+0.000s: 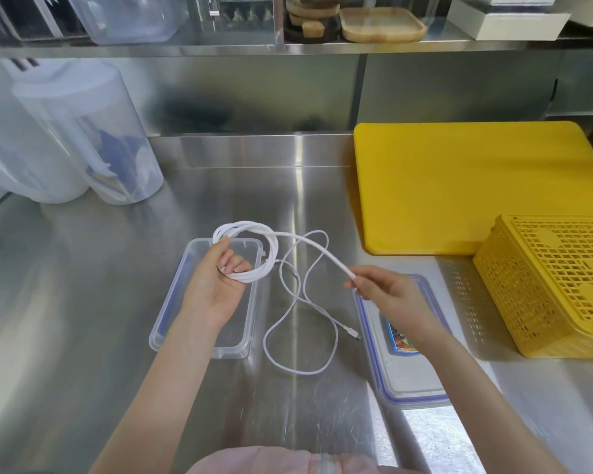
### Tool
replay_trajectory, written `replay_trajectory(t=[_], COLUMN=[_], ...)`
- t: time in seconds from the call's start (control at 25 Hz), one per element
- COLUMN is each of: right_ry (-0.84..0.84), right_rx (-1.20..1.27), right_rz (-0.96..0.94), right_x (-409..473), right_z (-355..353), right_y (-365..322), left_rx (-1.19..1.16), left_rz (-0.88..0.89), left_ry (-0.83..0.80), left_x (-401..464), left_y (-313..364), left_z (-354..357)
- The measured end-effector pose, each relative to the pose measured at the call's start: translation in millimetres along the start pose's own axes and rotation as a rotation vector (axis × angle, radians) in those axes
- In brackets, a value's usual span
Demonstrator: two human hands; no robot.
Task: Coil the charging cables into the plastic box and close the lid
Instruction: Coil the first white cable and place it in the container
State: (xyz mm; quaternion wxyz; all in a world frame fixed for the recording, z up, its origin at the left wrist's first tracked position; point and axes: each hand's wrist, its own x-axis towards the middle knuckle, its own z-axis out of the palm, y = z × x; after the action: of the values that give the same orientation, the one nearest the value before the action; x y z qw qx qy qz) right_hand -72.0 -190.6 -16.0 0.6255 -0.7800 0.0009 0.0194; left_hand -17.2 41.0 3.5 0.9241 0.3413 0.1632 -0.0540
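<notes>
- The left hand [216,282] holds a coil [250,254] of thick white cable above the open box [165,323], its fingers [235,266] curled round the loops.
- The right hand [387,295] pinches the cable's free end [351,275], fingers together on it, over the lid [404,391].
- To finish well, I would feed that end onto the coil in a loop of matching size, keep the left grip firm so the turns do not spring apart, then lower the bundle flat into the box.
- A thin cable [302,319] lies loose on the steel surface [83,336] between box and lid, not yet coiled; its plug [353,334] lies beside the lid.
- The thick cable looks matte and springy; the thin one is smooth and limp.
- The box is clear, shallow, round-cornered plastic; the lid has a blue seal and a sticker [399,338].
</notes>
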Motion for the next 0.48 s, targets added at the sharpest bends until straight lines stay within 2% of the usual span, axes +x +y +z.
replay_trajectory(t=[0.12, 0.24, 0.36, 0.48], right_ry=[-0.087, 0.030, 0.162, 0.158], right_rx=[-0.205, -0.153, 0.181, 0.592], right_rz=[0.054, 0.070, 0.117, 0.159], right_x=[-3, -2, 6, 10], right_z=[14, 34, 43, 40], right_y=[6, 6, -1, -11], left_rx=[-0.031, -0.066, -0.064, 0.018], left_rz=[-0.047, -0.121, -0.189, -0.194], left_ry=[-0.025, -0.079, -0.111, -0.111], left_x=[-6, -13, -19, -24], left_y=[-9, -24, -38, -44], left_z=[8, 17, 23, 22])
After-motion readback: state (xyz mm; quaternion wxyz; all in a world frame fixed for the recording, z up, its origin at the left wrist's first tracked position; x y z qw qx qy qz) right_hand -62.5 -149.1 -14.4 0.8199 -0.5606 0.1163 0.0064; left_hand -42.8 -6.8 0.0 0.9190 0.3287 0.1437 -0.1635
